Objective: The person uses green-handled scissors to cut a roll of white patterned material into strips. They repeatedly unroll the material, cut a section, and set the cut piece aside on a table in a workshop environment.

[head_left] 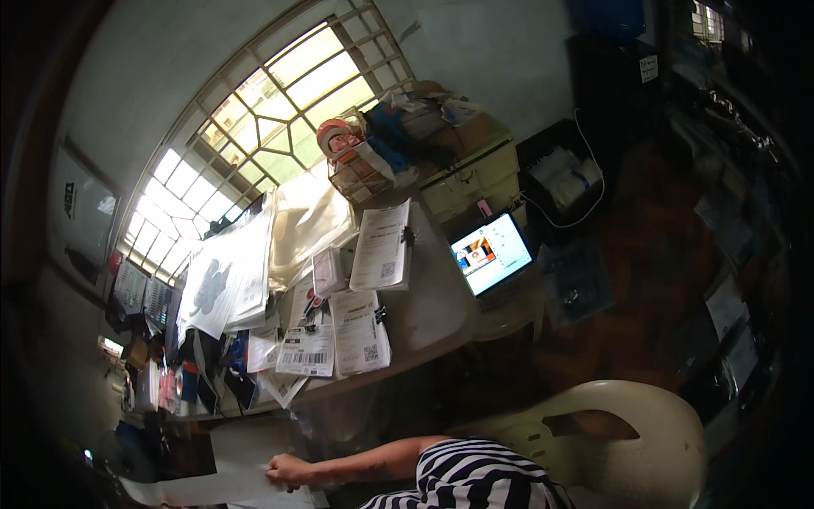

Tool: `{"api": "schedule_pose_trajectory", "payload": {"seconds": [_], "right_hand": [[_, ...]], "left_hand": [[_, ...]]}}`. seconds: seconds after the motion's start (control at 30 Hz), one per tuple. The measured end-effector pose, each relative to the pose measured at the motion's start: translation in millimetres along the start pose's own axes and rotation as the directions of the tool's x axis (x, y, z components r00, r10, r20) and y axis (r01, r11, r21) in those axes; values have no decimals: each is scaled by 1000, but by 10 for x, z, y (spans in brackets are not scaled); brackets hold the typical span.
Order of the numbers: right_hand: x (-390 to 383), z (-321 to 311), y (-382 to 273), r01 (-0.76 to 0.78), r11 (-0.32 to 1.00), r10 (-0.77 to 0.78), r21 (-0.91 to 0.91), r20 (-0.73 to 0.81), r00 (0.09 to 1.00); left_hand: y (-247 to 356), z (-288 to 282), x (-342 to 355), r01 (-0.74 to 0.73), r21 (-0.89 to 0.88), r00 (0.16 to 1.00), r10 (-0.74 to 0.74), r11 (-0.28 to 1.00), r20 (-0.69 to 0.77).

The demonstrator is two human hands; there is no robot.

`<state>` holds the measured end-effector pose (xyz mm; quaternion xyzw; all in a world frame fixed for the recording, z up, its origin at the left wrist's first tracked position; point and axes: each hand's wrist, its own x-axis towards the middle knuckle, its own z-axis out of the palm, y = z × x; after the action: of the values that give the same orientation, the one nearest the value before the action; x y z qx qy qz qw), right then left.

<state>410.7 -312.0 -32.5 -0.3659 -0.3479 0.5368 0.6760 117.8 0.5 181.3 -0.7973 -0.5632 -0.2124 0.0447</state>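
Note:
At the lower edge, my right hand is closed, its fingers pinching the end of a white sheet of paper. The forearm stretches leftward from a black-and-white striped sleeve. Other pale paper lies just behind the hand, below the table's edge. No part of my left hand shows.
On the table are clipped stacks of printed papers, red-handled scissors, a small white box and large sheets by the barred window. A lit laptop stands at right. Behind me is a cream plastic chair.

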Motion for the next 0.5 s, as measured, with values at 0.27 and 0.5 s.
{"api": "schedule_pose_trajectory", "payload": {"seconds": [0.27, 0.5], "right_hand": [[122, -671, 6, 18, 970, -55, -243, -148, 987], [103, -596, 70, 169, 950, -217, -262, -164, 962]], "left_hand": [[174, 72, 587, -107, 365, 994, 108, 925, 19], [-185, 150, 606, 104, -664, 992, -128, 740, 13]]}}
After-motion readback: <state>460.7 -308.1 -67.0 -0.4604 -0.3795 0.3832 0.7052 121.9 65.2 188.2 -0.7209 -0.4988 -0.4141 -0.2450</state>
